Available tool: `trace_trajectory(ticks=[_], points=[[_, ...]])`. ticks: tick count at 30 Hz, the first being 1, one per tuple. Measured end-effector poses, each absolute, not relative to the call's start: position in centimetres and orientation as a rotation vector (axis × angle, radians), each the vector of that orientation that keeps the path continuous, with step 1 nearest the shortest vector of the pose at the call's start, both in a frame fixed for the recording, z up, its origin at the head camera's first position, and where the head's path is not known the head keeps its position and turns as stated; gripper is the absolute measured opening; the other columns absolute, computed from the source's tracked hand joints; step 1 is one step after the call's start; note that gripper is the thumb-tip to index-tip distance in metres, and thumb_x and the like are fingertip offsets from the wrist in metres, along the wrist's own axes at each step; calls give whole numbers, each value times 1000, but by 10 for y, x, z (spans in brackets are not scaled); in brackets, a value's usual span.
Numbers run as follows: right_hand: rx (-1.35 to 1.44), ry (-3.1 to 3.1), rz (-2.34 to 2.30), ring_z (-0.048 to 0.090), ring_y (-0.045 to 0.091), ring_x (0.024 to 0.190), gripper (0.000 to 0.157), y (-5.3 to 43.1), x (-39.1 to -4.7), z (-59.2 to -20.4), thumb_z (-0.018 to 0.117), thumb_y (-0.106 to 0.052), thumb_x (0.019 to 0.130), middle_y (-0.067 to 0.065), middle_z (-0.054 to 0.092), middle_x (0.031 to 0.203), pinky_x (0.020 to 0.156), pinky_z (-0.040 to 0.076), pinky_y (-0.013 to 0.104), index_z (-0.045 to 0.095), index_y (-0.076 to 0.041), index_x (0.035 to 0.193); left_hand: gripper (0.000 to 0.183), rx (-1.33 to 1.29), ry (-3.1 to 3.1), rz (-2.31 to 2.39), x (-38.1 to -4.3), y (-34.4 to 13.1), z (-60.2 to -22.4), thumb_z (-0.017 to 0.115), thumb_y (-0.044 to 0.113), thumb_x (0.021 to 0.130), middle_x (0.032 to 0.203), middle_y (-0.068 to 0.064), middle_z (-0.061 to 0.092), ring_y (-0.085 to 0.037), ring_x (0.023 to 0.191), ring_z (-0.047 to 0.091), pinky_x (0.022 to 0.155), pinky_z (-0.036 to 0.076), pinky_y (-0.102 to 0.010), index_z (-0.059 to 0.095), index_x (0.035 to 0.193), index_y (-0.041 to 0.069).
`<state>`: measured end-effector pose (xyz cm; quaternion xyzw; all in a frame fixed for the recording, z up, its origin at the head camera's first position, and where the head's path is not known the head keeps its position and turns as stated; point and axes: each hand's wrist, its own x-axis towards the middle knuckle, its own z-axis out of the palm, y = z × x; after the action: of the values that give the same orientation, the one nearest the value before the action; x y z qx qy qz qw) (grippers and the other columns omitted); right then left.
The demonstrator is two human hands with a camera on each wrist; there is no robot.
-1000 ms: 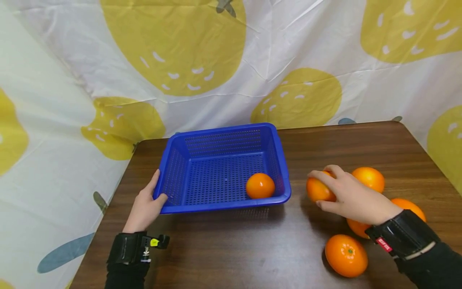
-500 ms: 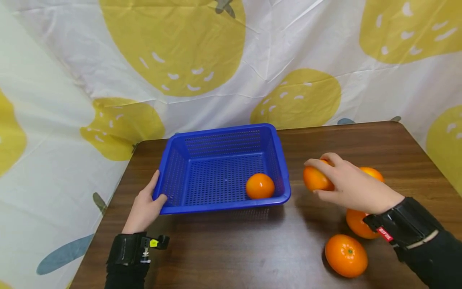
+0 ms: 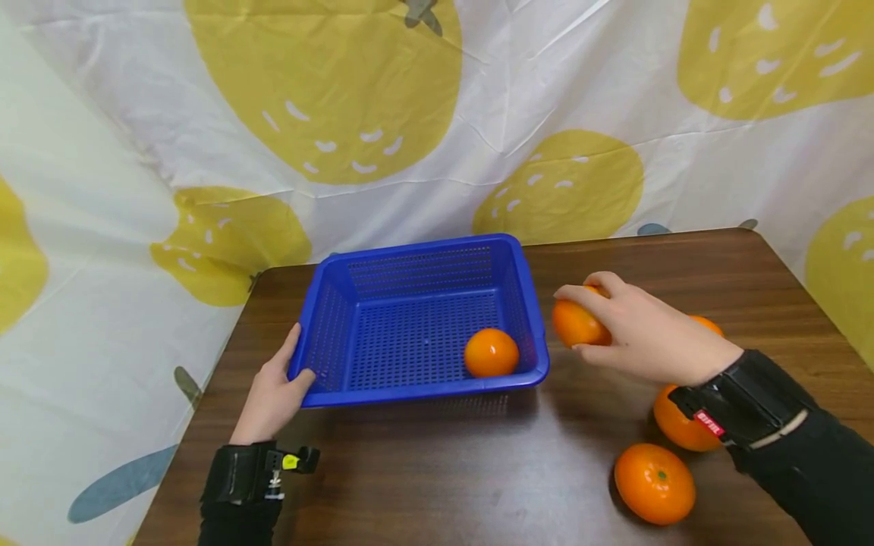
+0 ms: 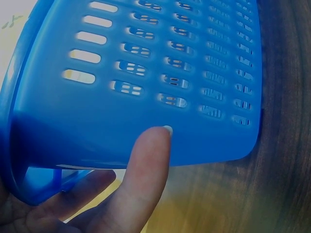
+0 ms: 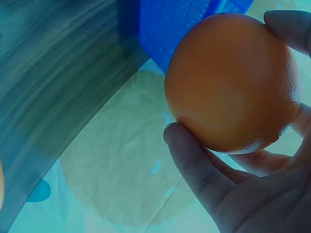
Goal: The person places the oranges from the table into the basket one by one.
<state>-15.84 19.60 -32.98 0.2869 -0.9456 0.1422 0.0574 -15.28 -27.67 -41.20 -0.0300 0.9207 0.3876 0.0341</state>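
Note:
In the head view, my left hand (image 3: 271,394) holds the near left corner of a blue perforated plastic basket (image 3: 423,391). The left wrist view has the thumb (image 4: 151,162) against the basket's outer wall, with the other fingers partly hidden by the rim. One orange (image 3: 492,353) lies inside, at the near right corner. My right hand (image 3: 645,334) grips another orange (image 3: 576,324) above the table, just right of the basket. Thumb and fingers stand around that fruit (image 5: 233,82) in the right wrist view, with the blue basket behind it.
On the brown wooden table (image 3: 437,470), one orange (image 3: 655,484) lies near the front right and another orange (image 3: 683,426) behind it. A further orange (image 3: 707,325) is mostly hidden by the right hand. A fruit-patterned cloth (image 3: 410,205) hangs behind the table.
My right hand has lifted its orange off the tabletop and carried it left and away from me, closer to the basket. The left hand and basket stay put.

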Motion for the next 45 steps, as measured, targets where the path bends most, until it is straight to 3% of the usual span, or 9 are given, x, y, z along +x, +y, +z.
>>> trace_trajectory(ticks=[37, 45], points=[[1032, -2889, 445, 49, 26, 89, 59, 137, -173, -317, 61, -40, 78, 10, 44, 120, 73, 47, 37, 45, -24, 133, 73, -101, 2873, 1155, -151, -278, -412, 43, 15, 89, 145, -26, 31, -34, 105, 45, 92, 39, -57, 4, 148, 31], [1087, -2877, 443, 49, 24, 81, 58, 126, -175, -318, 62, -38, 78, 10, 45, 114, 68, 46, 33, 46, -23, 131, 73, -77, 2907, 1124, -155, -277, -415, 44, 15, 87, 145, -26, 30, -33, 108, 45, 94, 37, -57, 6, 149, 28]])
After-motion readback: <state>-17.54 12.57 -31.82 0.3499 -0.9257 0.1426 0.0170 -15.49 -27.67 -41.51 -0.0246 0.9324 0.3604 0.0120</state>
